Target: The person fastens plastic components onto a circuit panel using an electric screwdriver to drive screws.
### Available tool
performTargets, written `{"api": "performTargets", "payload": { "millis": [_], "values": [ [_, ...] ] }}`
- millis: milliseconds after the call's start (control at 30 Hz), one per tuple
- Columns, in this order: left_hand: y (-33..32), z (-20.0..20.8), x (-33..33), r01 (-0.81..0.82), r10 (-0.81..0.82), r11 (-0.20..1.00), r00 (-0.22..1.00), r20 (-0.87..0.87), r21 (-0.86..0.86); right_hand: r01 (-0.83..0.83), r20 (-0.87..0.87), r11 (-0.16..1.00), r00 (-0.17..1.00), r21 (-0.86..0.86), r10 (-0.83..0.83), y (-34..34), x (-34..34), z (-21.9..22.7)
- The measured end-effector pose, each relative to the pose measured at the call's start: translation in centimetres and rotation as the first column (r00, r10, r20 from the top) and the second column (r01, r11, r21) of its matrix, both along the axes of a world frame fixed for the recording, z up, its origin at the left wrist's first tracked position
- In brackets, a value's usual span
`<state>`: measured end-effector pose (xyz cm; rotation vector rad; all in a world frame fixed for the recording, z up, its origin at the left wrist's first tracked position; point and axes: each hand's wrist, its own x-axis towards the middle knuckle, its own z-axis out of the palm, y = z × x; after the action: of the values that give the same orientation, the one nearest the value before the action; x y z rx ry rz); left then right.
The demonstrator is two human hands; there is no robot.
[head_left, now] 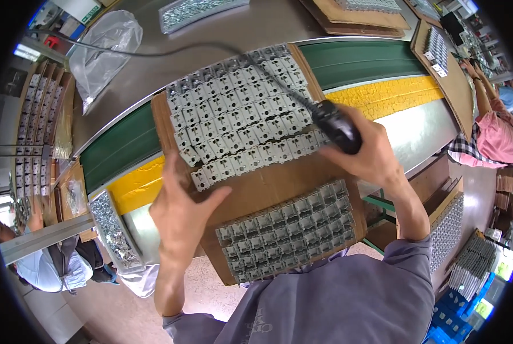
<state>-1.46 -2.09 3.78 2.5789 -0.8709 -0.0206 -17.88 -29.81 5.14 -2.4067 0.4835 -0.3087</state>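
Observation:
My right hand is closed round a black corded hand tool; its working tip is hidden. It is above the right end of several rows of pale grey slotted parts. These rows lie on a brown cardboard sheet in front of me. My left hand is open, thumb spread from the fingers, at the sheet's left side beside the nearest pale row. Closer to my body, a second block of darker grey box-like parts lies on the cardboard.
A dark cable crosses over the parts to the tool. A green belt and yellow strip run behind the sheet. At left stand a bin of small metal pieces and a clear plastic bag. Co-workers sit at both sides.

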Motion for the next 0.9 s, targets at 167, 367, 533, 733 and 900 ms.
{"api": "performTargets", "payload": {
  "millis": [167, 367, 533, 733, 900],
  "values": [
    [-2.5, 1.1, 0.1, 0.222, -0.195, 0.946, 0.972, 0.134, -0.238, 0.071, 0.560, 0.908, 0.767, 0.413, -0.314, -0.5, -0.3, 2.8],
    [-14.2, -0.8, -2.8, 0.658, -0.616, 0.718, 0.753, 0.232, -0.228, -0.038, 0.886, 0.991, 0.454, 0.127, -0.096, -0.5, 2.7, 4.3],
    [-15.3, -3.2, -2.9, 0.674, -0.609, 0.722, 0.726, 0.320, -0.155, 0.031, 0.871, 0.987, 0.465, 0.159, -0.155, 1.1, 2.1, 3.6],
    [-15.4, -3.4, -2.9, 0.657, -0.588, 0.731, 0.743, 0.318, -0.185, -0.042, 0.794, 0.991, 0.603, 0.127, -0.076, 0.5, 2.9, 0.8],
    [-15.6, -3.6, -3.1, 0.647, -0.576, 0.731, 0.756, 0.313, -0.217, -0.014, 0.732, 0.999, 0.681, 0.037, -0.018, 1.0, 2.8, 1.0]
  ]
}}
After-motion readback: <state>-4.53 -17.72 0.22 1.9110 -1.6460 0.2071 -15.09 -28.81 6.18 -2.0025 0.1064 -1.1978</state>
